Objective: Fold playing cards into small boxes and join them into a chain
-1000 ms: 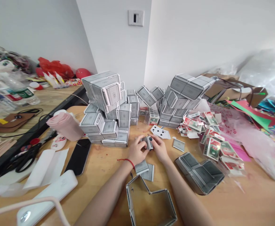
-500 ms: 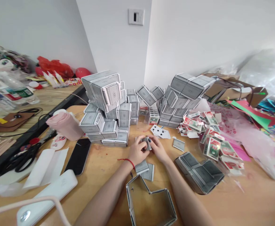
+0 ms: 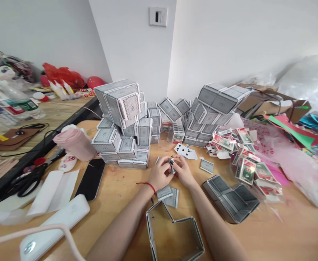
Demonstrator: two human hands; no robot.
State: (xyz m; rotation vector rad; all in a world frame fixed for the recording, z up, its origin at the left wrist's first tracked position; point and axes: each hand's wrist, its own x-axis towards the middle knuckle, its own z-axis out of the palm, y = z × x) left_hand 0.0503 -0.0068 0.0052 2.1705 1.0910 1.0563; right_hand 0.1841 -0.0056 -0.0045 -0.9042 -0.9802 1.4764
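Note:
My left hand (image 3: 160, 172) and my right hand (image 3: 182, 169) meet over the middle of the table, both closed on a small grey-backed playing card (image 3: 172, 167). Fingers cover most of that card. Just below my left wrist, which wears a red string bracelet (image 3: 147, 185), lie loose grey cards (image 3: 172, 198). Between my forearms stands an open, notched frame made of cards (image 3: 175, 219). To the right rests an open card tray (image 3: 231, 199), with a single card (image 3: 207, 166) above it. Face-up spade cards (image 3: 185, 151) lie beyond my hands.
Stacked card boxes rise at the left (image 3: 118, 119) and right (image 3: 210, 114). Red-and-white card packs (image 3: 246, 170) pile up at right. On the left are a black phone (image 3: 91, 179), a white power bank (image 3: 55, 226), a pink cup (image 3: 75, 143) and black scissors (image 3: 33, 177).
The card in my hands has turned and shows less of its patterned back. My right fingers have shifted over it, and both hands stay in nearly the same place.

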